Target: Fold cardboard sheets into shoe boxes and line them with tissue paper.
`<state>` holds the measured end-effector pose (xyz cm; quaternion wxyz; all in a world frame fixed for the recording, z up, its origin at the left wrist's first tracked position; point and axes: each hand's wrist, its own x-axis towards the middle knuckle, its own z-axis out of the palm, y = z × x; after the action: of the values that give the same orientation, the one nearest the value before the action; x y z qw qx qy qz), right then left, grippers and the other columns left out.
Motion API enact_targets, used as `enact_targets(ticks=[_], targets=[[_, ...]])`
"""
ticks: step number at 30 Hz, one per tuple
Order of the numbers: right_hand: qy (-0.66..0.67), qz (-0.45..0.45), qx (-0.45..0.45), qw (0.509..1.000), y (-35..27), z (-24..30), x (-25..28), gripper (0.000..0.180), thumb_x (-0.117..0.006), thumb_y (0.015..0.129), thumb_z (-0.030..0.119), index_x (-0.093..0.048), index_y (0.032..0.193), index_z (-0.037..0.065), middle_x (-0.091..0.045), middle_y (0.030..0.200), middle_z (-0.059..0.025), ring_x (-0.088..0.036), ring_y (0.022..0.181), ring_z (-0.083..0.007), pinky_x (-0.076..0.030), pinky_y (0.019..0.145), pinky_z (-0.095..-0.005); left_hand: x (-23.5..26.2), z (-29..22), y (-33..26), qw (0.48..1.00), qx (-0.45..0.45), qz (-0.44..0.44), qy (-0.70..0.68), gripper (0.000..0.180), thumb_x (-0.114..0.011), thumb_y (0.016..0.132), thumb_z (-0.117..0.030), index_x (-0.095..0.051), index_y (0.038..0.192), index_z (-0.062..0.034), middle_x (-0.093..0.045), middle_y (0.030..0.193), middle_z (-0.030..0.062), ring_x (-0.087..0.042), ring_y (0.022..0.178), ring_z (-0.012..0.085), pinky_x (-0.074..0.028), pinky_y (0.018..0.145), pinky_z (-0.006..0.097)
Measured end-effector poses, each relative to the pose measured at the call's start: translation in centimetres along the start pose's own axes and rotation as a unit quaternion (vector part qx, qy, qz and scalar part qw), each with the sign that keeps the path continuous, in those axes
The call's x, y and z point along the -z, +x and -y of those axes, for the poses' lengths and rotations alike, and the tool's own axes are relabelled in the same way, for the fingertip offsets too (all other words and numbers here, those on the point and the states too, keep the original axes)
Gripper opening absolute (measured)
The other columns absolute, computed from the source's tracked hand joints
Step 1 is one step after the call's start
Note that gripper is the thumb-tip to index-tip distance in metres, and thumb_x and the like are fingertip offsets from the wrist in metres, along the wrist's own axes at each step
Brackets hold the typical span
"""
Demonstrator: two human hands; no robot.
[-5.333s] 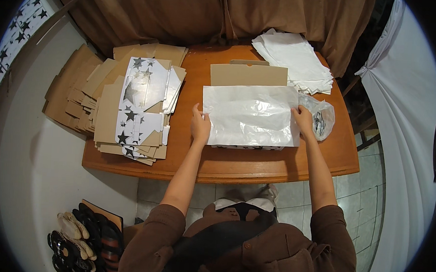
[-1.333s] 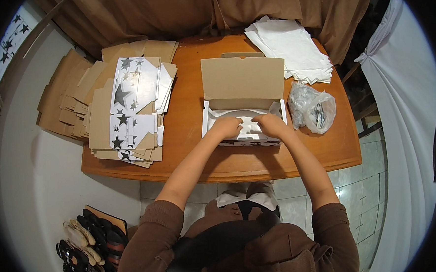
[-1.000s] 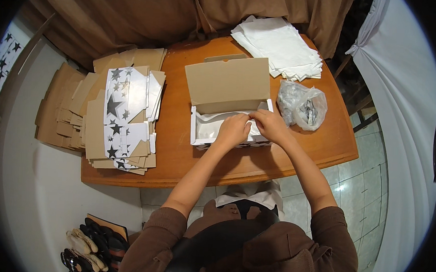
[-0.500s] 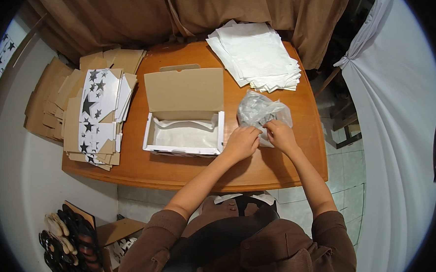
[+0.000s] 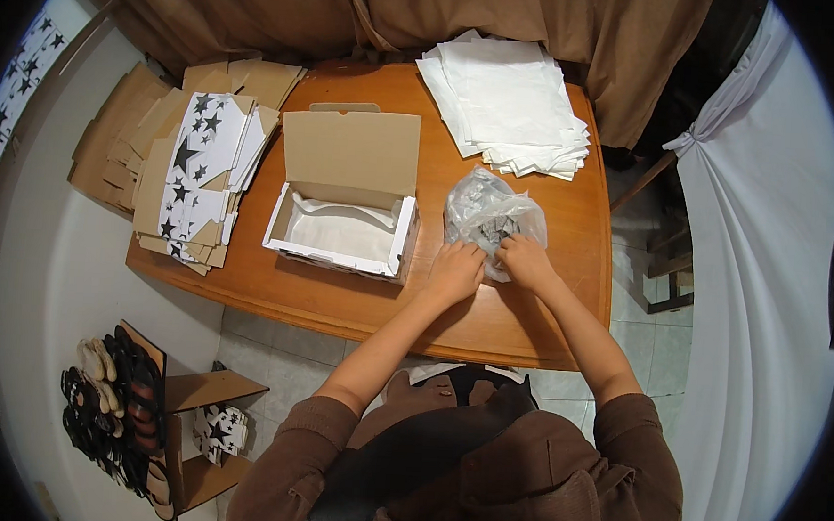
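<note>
A clear plastic bag [image 5: 487, 212] holding small dark items lies on the right part of the wooden table [image 5: 377, 301]. My left hand [image 5: 455, 271] grips the bag's near left edge, and my right hand [image 5: 525, 259] grips its near right edge. Left of the bag stands an open cardboard box [image 5: 344, 205] with white outer walls, its brown lid raised. White tissue paper lines the inside of the box.
A stack of white paper sheets [image 5: 507, 100] lies at the table's far right. Flat star-printed box blanks [image 5: 200, 174] are piled at the left. Brown curtains hang behind. On the floor at the lower left are a cardboard stand and several shoes [image 5: 113, 400].
Earlier both hands spread the tissue sheet over the box and pressed it inside. They have since left the box and moved right to the plastic bag, and the view has turned right.
</note>
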<state>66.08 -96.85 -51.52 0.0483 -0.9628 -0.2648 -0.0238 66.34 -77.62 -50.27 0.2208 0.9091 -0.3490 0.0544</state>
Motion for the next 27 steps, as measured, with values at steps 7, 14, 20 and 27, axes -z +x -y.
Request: enact_targets(ticks=[7, 14, 20, 27], targets=[[0.420, -0.006, -0.172, 0.891, 0.6, -1.0, 3.4, 0.023, -0.067, 0.078, 0.012, -0.065, 0.098, 0.002, -0.065, 0.088, -0.0111, -0.062, 0.079, -0.0216, -0.049, 0.071, -0.0320, 0.5, -1.2, 0.5, 0.991, 0.056, -0.069, -0.103, 0.021, -0.061, 0.081, -0.021, -0.061, 0.094, -0.0046, -0.062, 0.093, 0.0109, -0.058, 0.089, 0.0295, -0.044, 0.078, 0.041], [0.498, -0.036, -0.169, 0.850, 0.1, 0.5, 4.2, 0.022, -0.068, 0.079, 0.013, -0.065, 0.096, 0.001, -0.066, 0.083, -0.0126, -0.063, 0.077, -0.0178, -0.050, 0.070, -0.0293, 1.2, -0.9, 0.9, 0.956, 0.145, -0.058, -0.250, 0.019, -0.063, 0.082, -0.022, -0.060, 0.085, -0.0032, -0.063, 0.079, 0.0142, -0.061, 0.075, 0.0299, -0.047, 0.066, 0.038], [0.405, -0.040, -0.120, 0.906, 1.0, 1.2, 5.0, 0.019, -0.068, 0.079, 0.016, -0.065, 0.089, 0.000, -0.067, 0.083, -0.0143, -0.065, 0.076, -0.0231, -0.050, 0.070, -0.0326, 3.3, -0.3, 0.4, 0.963, 0.107, -0.058, -0.240, 0.019, -0.062, 0.083, -0.019, -0.061, 0.089, -0.0007, -0.063, 0.086, 0.0132, -0.061, 0.078, 0.0272, -0.047, 0.069, 0.035], [0.383, -0.068, -0.050, 0.920, 3.8, 3.9, 6.8, 0.019, -0.067, 0.079, 0.018, -0.064, 0.087, 0.001, -0.066, 0.081, -0.0127, -0.063, 0.074, -0.0252, -0.049, 0.068, -0.0343, 5.9, 2.8, -0.5, 0.972, 0.053, -0.086, -0.212, 0.019, -0.063, 0.081, -0.019, -0.061, 0.087, -0.0010, -0.062, 0.082, 0.0132, -0.059, 0.078, 0.0292, -0.046, 0.068, 0.036]])
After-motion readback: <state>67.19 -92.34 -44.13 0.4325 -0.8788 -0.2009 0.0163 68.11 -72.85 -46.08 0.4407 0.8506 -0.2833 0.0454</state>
